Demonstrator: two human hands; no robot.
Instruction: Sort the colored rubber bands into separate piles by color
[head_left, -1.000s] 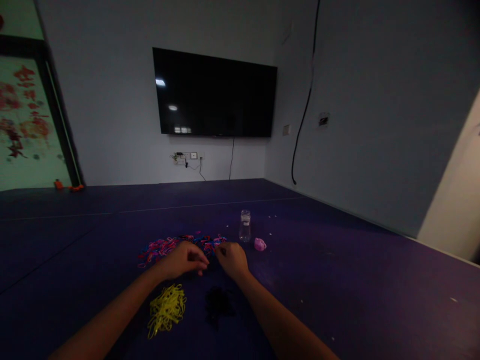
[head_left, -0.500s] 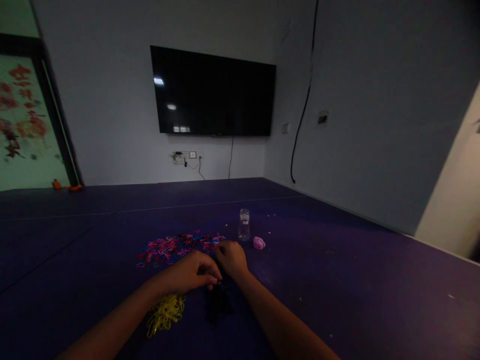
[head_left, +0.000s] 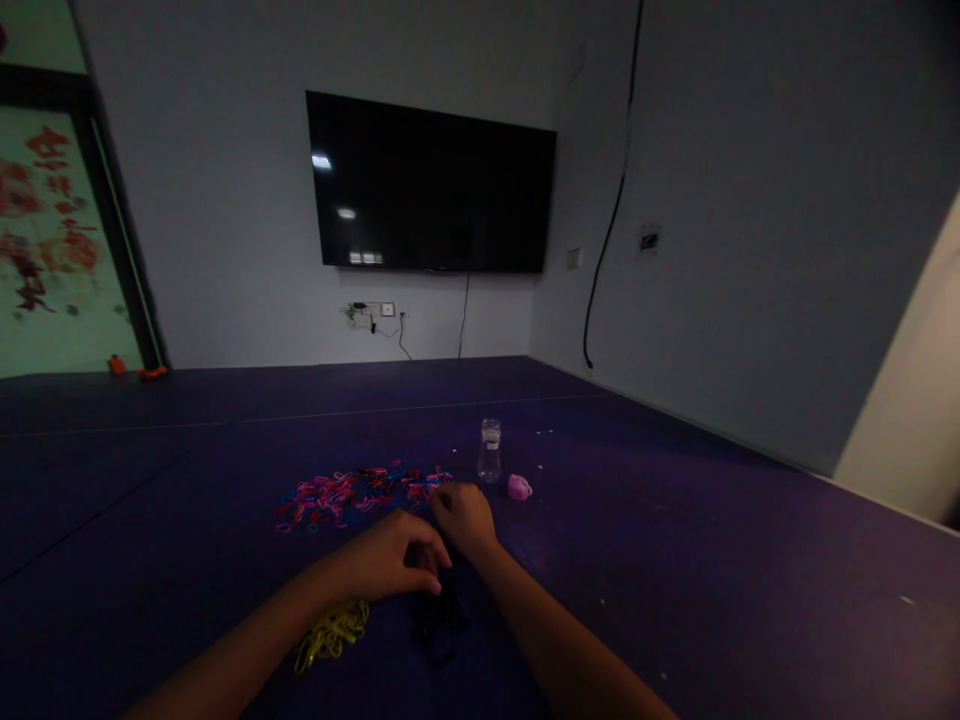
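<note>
Just above a pile of black rubber bands [head_left: 439, 625] is my left hand [head_left: 394, 560], its thumb and fingers parted with nothing visible between them. My right hand [head_left: 466, 518] is curled at the right end of a spread of pink, red and blue rubber bands [head_left: 326, 497]; its fingertips are hidden, so what it pinches cannot be made out. Yellow rubber bands [head_left: 334, 637] lie in a heap below my left wrist, partly covered by it. Beyond my right hand a clear bottle [head_left: 490, 462] stands upright without a lid, with a pink cap [head_left: 518, 487] beside it.
All of this lies on a wide purple surface [head_left: 675, 560] with small white scraps here and there. At the back, a dark television [head_left: 435, 185] hangs on the wall above sockets [head_left: 375, 310]. A black cable [head_left: 611, 220] dangles down the right wall.
My left thumb and fingers have parted and the hand has shifted slightly down and right over the black bands. My right hand has stayed almost in place. The view has shifted slightly.
</note>
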